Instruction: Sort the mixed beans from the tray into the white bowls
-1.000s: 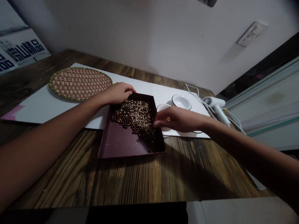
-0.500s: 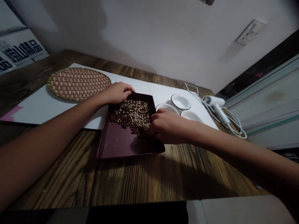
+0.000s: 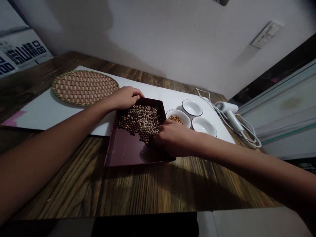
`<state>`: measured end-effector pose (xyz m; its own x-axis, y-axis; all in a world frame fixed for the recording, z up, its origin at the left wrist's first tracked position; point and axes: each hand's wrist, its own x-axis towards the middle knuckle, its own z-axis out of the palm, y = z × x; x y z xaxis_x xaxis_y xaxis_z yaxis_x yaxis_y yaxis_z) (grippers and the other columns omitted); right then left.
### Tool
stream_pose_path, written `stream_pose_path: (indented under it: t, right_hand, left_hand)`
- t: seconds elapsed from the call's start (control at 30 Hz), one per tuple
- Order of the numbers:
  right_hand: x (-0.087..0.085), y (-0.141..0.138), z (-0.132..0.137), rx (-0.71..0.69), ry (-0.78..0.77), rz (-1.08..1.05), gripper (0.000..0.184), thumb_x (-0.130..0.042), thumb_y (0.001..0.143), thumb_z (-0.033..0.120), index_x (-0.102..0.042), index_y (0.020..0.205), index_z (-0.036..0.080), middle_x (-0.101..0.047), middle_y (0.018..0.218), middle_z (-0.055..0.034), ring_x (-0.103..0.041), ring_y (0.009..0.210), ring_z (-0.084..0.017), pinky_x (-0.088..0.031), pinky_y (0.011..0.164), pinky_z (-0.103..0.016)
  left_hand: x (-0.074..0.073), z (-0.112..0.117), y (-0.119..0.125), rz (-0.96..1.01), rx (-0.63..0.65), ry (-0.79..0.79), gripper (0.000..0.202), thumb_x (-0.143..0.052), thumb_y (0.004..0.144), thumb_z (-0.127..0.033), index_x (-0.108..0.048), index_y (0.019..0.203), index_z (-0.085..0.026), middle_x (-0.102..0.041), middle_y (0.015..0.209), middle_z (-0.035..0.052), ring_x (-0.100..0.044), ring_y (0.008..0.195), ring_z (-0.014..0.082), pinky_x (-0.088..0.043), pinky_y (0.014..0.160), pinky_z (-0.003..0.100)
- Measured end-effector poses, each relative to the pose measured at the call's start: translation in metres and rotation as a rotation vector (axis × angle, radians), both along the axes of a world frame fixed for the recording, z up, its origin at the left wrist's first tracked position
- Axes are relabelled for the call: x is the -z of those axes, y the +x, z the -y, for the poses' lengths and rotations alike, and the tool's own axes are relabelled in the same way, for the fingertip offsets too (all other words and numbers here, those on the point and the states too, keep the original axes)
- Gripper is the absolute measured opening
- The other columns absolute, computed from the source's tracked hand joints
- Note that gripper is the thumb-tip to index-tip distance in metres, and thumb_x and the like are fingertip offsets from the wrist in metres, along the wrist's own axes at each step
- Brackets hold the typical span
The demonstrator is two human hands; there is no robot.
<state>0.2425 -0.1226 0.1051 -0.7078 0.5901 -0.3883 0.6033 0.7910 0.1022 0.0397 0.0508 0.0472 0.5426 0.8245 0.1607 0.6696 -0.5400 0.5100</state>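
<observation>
A shallow maroon box [image 3: 130,149] sits across the front edge of a white board, tilted slightly in view. Small round beads or beans [image 3: 142,120] in dark brown, tan and pale shades fill its far half. My left hand [image 3: 127,97] grips the box's far left corner, thumb and fingers over the rim. At the right wall, my right hand [image 3: 174,138] reaches down inside with its fingers curled; the fingertips are hidden, and whatever they hold does not show. Just beyond it stands a white bowl [image 3: 188,122] with yellow-brown beads or beans in it.
Two more white bowls, a far one [image 3: 192,108] and a right one [image 3: 204,126], stand on the white board [image 3: 153,93]. A woven oval tray [image 3: 85,87] lies at the left. A white hair dryer [image 3: 230,115] with its cord is at the right, near the wall.
My right hand has shifted slightly down and toward the near side, uncovering the contents of the nearest bowl. My left hand keeps its hold on the box corner.
</observation>
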Motion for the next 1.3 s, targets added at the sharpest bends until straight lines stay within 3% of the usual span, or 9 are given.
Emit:
stream_pose_path:
  t: [0.2, 0.33, 0.43, 0.53, 0.6, 0.7, 0.83, 1.0, 1.3]
  right_hand:
    - [-0.008, 0.009, -0.003, 0.098, -0.073, -0.19, 0.015, -0.068, 0.081, 0.012, -0.08, 0.085, 0.021, -0.076, 0.084, -0.0045, -0.062, 0.082, -0.019, -0.04, 0.084, -0.036]
    - [-0.018, 0.041, -0.018, 0.268, 0.036, -0.411, 0.023, -0.062, 0.088, 0.013, -0.082, 0.096, 0.022, -0.078, 0.091, -0.0039, -0.064, 0.083, -0.017, -0.042, 0.081, -0.033]
    - [-0.015, 0.067, -0.031, 0.449, 0.138, -0.347, 0.021, -0.062, 0.091, 0.02, -0.082, 0.099, 0.019, -0.078, 0.088, -0.0067, -0.063, 0.076, -0.018, -0.041, 0.073, -0.032]
    - [-0.006, 0.079, -0.038, 0.555, 0.136, -0.196, 0.02, -0.062, 0.094, 0.023, -0.081, 0.093, 0.018, -0.076, 0.08, -0.0069, -0.061, 0.067, -0.017, -0.038, 0.067, -0.032]
    - [-0.004, 0.079, -0.039, 0.54, 0.164, -0.17, 0.022, -0.06, 0.095, 0.024, -0.082, 0.094, 0.018, -0.076, 0.082, -0.0074, -0.062, 0.07, -0.018, -0.039, 0.068, -0.032]
    - [-0.006, 0.063, -0.032, 0.415, 0.237, -0.329, 0.023, -0.06, 0.095, 0.022, -0.081, 0.104, 0.02, -0.079, 0.097, -0.008, -0.065, 0.087, -0.022, -0.042, 0.078, -0.034]
    - [-0.007, 0.022, -0.014, 0.295, 0.015, -0.476, 0.02, -0.066, 0.092, 0.02, -0.082, 0.103, 0.025, -0.079, 0.101, -0.0038, -0.066, 0.09, -0.019, -0.044, 0.08, -0.031]
    - [0.005, -0.015, -0.004, 0.172, -0.105, -0.415, 0.022, -0.065, 0.088, 0.014, -0.083, 0.097, 0.023, -0.078, 0.093, -0.0042, -0.066, 0.088, -0.018, -0.043, 0.079, -0.03]
    - [0.015, -0.026, -0.003, 0.134, -0.02, -0.208, 0.021, -0.056, 0.09, 0.013, -0.076, 0.083, 0.015, -0.074, 0.082, -0.0093, -0.057, 0.066, -0.017, -0.032, 0.063, -0.034]
  left_hand:
    - [0.001, -0.001, -0.001, 0.0, 0.008, 0.006, 0.039, -0.052, 0.087, -0.032, -0.08, 0.112, -0.023, -0.081, 0.112, 0.0065, -0.071, 0.101, 0.0237, -0.052, 0.094, 0.036]
    - [0.0, 0.0, -0.001, -0.002, 0.005, 0.009, 0.038, -0.053, 0.087, -0.032, -0.081, 0.111, -0.024, -0.081, 0.112, 0.0062, -0.071, 0.102, 0.0234, -0.052, 0.095, 0.036]
    - [0.0, 0.0, -0.001, 0.004, 0.001, 0.006, 0.038, -0.053, 0.086, -0.032, -0.081, 0.112, -0.024, -0.08, 0.112, 0.0072, -0.071, 0.103, 0.024, -0.052, 0.096, 0.037]
    - [0.001, -0.002, -0.002, 0.007, 0.002, 0.007, 0.039, -0.053, 0.087, -0.032, -0.081, 0.112, -0.025, -0.08, 0.113, 0.0066, -0.071, 0.104, 0.0242, -0.051, 0.098, 0.036]
    - [0.002, -0.002, -0.002, 0.008, 0.003, 0.001, 0.039, -0.053, 0.087, -0.033, -0.081, 0.113, -0.025, -0.08, 0.113, 0.0063, -0.07, 0.105, 0.024, -0.051, 0.097, 0.036]
    - [0.001, -0.001, -0.001, 0.01, 0.006, -0.004, 0.039, -0.054, 0.086, -0.032, -0.081, 0.114, -0.024, -0.08, 0.113, 0.0072, -0.07, 0.104, 0.0244, -0.051, 0.098, 0.037]
    - [-0.002, 0.002, 0.0, 0.006, 0.004, -0.001, 0.04, -0.053, 0.087, -0.031, -0.081, 0.114, -0.024, -0.08, 0.113, 0.007, -0.07, 0.104, 0.0247, -0.052, 0.099, 0.038]
    - [0.0, 0.0, -0.001, -0.012, 0.002, 0.014, 0.038, -0.053, 0.088, -0.032, -0.08, 0.112, -0.024, -0.08, 0.114, 0.0063, -0.071, 0.104, 0.0249, -0.052, 0.098, 0.037]
    - [0.002, -0.002, -0.002, 0.0, 0.015, 0.037, 0.036, -0.053, 0.089, -0.03, -0.08, 0.112, -0.023, -0.08, 0.118, 0.0073, -0.07, 0.109, 0.0249, -0.051, 0.098, 0.037]
